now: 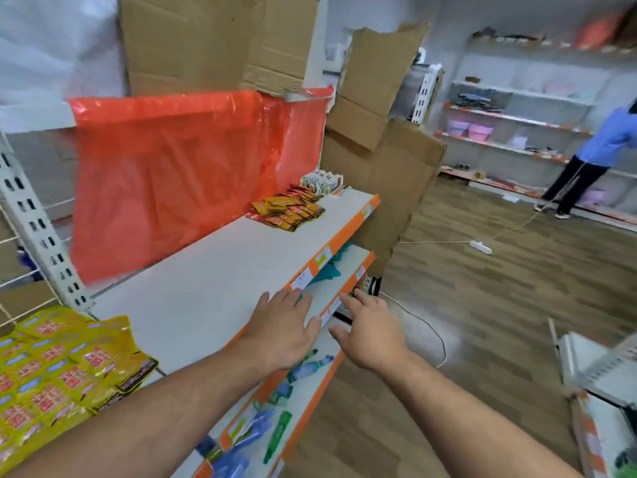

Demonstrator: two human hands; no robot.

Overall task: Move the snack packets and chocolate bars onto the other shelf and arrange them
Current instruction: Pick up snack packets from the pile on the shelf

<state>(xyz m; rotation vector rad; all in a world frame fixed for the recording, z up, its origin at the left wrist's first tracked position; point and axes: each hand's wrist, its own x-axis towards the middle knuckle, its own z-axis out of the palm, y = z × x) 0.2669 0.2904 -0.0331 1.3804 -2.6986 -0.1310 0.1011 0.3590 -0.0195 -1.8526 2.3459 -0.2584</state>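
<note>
Item: our left hand (286,331) and right hand (370,336), centre of frame. Both are flat with fingers spread and hold nothing; they are a little apart, the left over the front lip of the white shelf (206,288), the right just beyond it, over the tiers below. Item: yellow snack packets (58,370), overlapping in a heap at lower left, close beside our left forearm. Item: red and orange packets (293,210), fanned at the shelf's far end, up and slightly right of the hands, with a row of pale bars (322,180) just behind them. The shelf's long axis runs from lower left to upper right. We judge the left hand nearer to both lots, so either reach falls to it first. Writing: red characters on the yellow packets and print on the price tags (323,257) are too blurred to read; no brand is legible.
</note>
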